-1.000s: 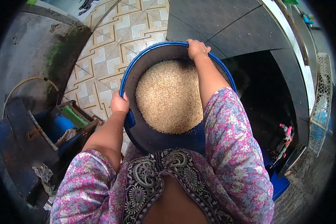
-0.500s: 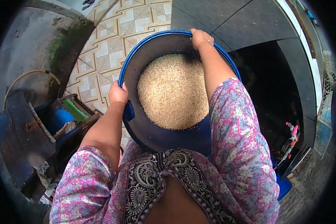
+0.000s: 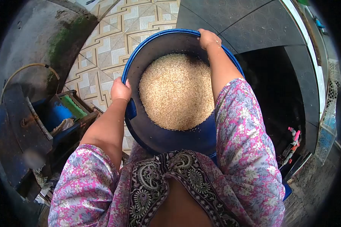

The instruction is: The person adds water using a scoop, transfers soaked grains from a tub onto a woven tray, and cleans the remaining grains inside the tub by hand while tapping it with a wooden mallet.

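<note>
A large round blue tub [image 3: 166,142] is held against the front of my body, its opening facing up toward me. Pale, small grain-like pieces [image 3: 176,92] cover its bottom, with some stuck to the inner wall. My left hand [image 3: 121,90] grips the rim on the left side, thumb inside the edge. On the far right part of the rim, my right hand [image 3: 209,39] is closed over the edge, its fingertips hidden beyond the rim. My right forearm crosses over the tub's right side and hides part of the contents.
Beige patterned tiles [image 3: 113,49] lie beyond the tub, with dark grey tiles [image 3: 250,22] farther right. A dark wooden machine-like box with a blue and green chute [image 3: 66,109] stands at left. A pink-topped pipe fitting [image 3: 295,138] and a white mesh panel [image 3: 327,128] are at right.
Both hands keep their hold on the tub's rim. The surroundings have shifted slightly in view, and my right hand appears a little farther right.
</note>
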